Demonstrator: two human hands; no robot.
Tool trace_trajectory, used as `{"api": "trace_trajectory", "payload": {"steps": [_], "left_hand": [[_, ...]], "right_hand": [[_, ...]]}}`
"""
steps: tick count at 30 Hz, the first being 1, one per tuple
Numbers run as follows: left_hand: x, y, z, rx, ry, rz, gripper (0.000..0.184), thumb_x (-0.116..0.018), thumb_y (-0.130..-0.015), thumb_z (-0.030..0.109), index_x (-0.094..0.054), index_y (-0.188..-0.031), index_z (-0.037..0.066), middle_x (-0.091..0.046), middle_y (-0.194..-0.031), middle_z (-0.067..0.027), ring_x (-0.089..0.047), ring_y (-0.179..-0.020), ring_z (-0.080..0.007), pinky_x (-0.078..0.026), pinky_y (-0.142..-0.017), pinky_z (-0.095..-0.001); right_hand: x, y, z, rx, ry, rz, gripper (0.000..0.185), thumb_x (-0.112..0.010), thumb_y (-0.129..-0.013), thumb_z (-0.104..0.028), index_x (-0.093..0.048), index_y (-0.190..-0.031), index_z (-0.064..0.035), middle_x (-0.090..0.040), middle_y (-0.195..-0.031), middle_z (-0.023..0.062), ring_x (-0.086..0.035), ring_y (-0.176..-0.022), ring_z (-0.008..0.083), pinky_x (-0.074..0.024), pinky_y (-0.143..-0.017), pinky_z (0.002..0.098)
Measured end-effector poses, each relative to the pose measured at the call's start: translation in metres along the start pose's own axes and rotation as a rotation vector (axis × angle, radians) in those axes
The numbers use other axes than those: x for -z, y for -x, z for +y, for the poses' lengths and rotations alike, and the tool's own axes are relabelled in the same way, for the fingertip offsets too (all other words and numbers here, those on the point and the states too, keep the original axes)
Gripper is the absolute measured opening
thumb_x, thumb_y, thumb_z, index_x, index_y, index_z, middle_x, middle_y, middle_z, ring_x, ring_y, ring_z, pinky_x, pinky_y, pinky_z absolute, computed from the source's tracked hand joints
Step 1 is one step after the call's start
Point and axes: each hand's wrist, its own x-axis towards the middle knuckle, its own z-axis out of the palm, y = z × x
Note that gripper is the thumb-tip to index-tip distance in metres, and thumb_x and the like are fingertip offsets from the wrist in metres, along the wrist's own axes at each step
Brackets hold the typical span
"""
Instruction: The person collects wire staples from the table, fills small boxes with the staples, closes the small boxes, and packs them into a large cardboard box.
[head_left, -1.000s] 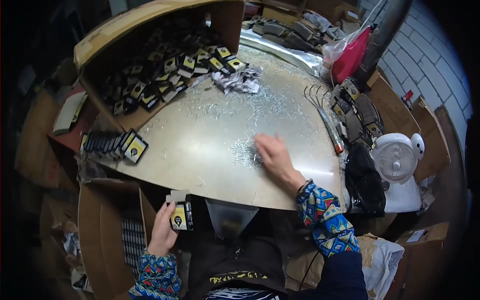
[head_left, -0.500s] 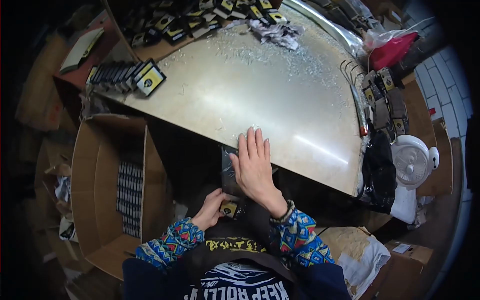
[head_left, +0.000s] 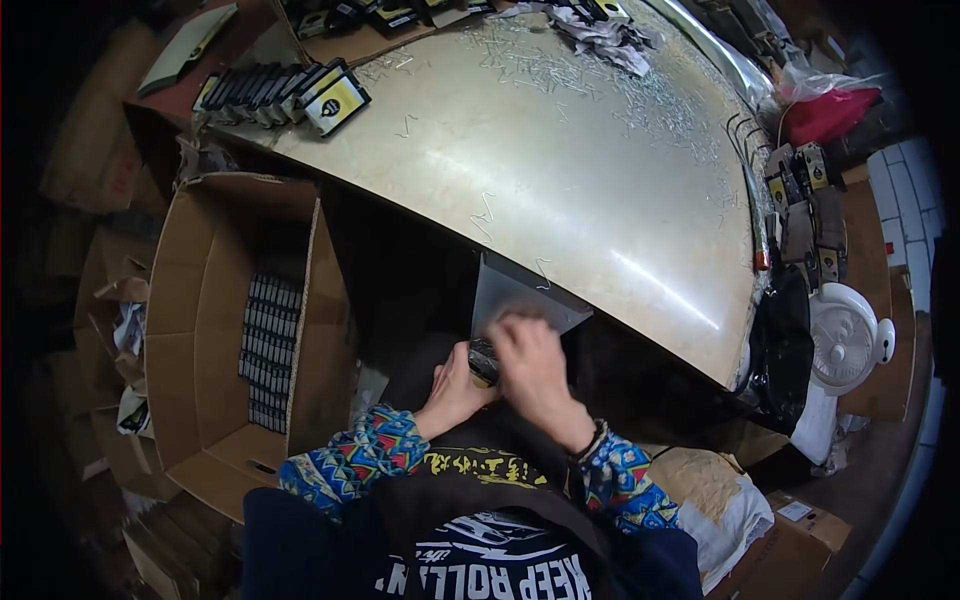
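Note:
My left hand (head_left: 455,392) is closed around a small black-and-yellow box (head_left: 482,362) in front of my lap, below the table edge. My right hand (head_left: 540,375) is at the box's right side. Its fingers are bent and smeared by motion, so their grip is unclear. Just beyond the hands a grey panel (head_left: 520,292) sits under the edge of the table (head_left: 520,160). A few bent wire pieces (head_left: 484,215) lie near that edge.
Similar boxes (head_left: 335,104) stand in a row at the table's left corner. An open carton (head_left: 215,220) on the left holds stacked packs (head_left: 270,345). Many wire pieces (head_left: 640,105) and crumpled paper (head_left: 605,40) lie at the back. A white fan (head_left: 840,335) stands right.
My right hand has drawn back from the table edge to the box. My left hand has risen slightly with the box. The camera view has shifted, and wire pieces now show at the edge.

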Motion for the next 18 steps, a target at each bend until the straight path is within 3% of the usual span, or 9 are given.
{"api": "trace_trajectory", "payload": {"steps": [1,2,6,9,11,13,14,16,18], "left_hand": [[-0.005,-0.001,-0.008,-0.062,-0.049,0.064,0.06,-0.077,-0.078,0.016,-0.042,-0.123,0.0,-0.061,-0.11,-0.0261,-0.063,-0.104,-0.0414,-0.051,-0.084,-0.0455],[-0.002,-0.001,-0.009,-0.041,-0.068,0.029,0.06,-0.078,-0.077,0.018,-0.043,-0.123,0.0,-0.059,-0.112,-0.0274,-0.06,-0.104,-0.046,-0.051,-0.083,-0.0473],[0.003,0.002,-0.02,-0.233,-0.157,0.107,0.065,-0.079,-0.073,0.018,-0.045,-0.124,0.0,-0.059,-0.114,-0.0229,-0.06,-0.102,-0.0443,-0.051,-0.085,-0.0482],[0.021,0.008,-0.033,-0.347,-0.2,0.052,0.066,-0.08,-0.073,0.018,-0.046,-0.127,0.001,-0.059,-0.114,-0.0217,-0.061,-0.102,-0.0424,-0.051,-0.086,-0.0475],[0.035,0.015,-0.027,-0.362,-0.129,0.079,0.074,-0.081,-0.071,0.015,-0.044,-0.134,0.002,-0.059,-0.111,-0.0192,-0.062,-0.099,-0.0383,-0.051,-0.085,-0.0441],[0.049,0.017,0.003,-0.416,-0.069,0.138,0.078,-0.081,-0.07,0.014,-0.043,-0.138,0.003,-0.058,-0.109,-0.0183,-0.062,-0.097,-0.0362,-0.052,-0.084,-0.0422],[0.047,0.011,0.011,-0.436,-0.016,0.191,0.079,-0.08,-0.07,0.01,-0.044,-0.14,0.001,-0.056,-0.104,-0.0154,-0.061,-0.091,-0.0303,-0.05,-0.081,-0.0367],[0.045,0.0,0.027,-0.483,0.004,0.192,0.08,-0.081,-0.068,0.009,-0.045,-0.139,0.0,-0.057,-0.106,-0.0163,-0.061,-0.093,-0.0309,-0.05,-0.082,-0.0368],[0.044,-0.011,0.039,-0.57,-0.047,0.192,0.084,-0.082,-0.067,0.009,-0.043,-0.141,0.0,-0.058,-0.116,-0.0178,-0.06,-0.103,-0.0327,-0.049,-0.089,-0.0383]], "right_hand": [[-0.004,0.013,-0.005,0.037,-0.137,-0.211,0.032,-0.062,-0.077,-0.006,-0.061,-0.109,-0.0004,-0.06,-0.109,0.0133,-0.057,-0.099,0.0316,-0.0463,-0.08,0.041],[-0.007,0.02,-0.01,0.029,-0.247,-0.221,0.033,-0.061,-0.078,-0.005,-0.06,-0.111,0.0,-0.06,-0.11,0.0142,-0.057,-0.099,0.0322,-0.0465,-0.08,0.0416],[-0.006,0.028,-0.015,0.025,-0.376,-0.27,0.035,-0.06,-0.083,-0.003,-0.06,-0.117,0.0031,-0.06,-0.116,0.0168,-0.058,-0.103,0.0348,-0.0474,-0.085,0.0427],[0.001,0.031,-0.02,0.016,-0.539,-0.258,0.035,-0.064,-0.084,-0.005,-0.064,-0.119,0.0,-0.06,-0.127,0.0192,-0.057,-0.114,0.0381,-0.0468,-0.097,0.043],[0.019,0.021,-0.013,-0.146,-0.73,-0.19,0.032,-0.066,-0.088,-0.006,-0.065,-0.12,-0.0032,-0.063,-0.125,0.0189,-0.062,-0.11,0.0359,-0.0511,-0.092,0.0412],[0.03,0.013,-0.006,-0.324,-0.78,-0.056,0.023,-0.066,-0.092,-0.008,-0.069,-0.114,-0.0009,-0.071,-0.104,0.0181,-0.071,-0.086,0.0271,-0.0564,-0.072,0.0339],[0.033,0.01,-0.002,-0.342,-0.742,-0.035,0.023,-0.066,-0.093,-0.009,-0.069,-0.114,-0.0006,-0.072,-0.1,0.0178,-0.071,-0.083,0.0264,-0.056,-0.071,0.0338],[0.044,-0.003,-0.003,-0.397,-0.706,0.002,0.021,-0.067,-0.091,-0.008,-0.07,-0.111,-0.0004,-0.071,-0.092,0.0176,-0.07,-0.08,0.0286,-0.0545,-0.068,0.0361],[0.053,-0.013,-0.003,-0.269,-0.563,-0.059,0.02,-0.068,-0.088,-0.007,-0.07,-0.108,-0.0007,-0.071,-0.091,0.0183,-0.068,-0.08,0.0311,-0.0537,-0.068,0.0378]]}}
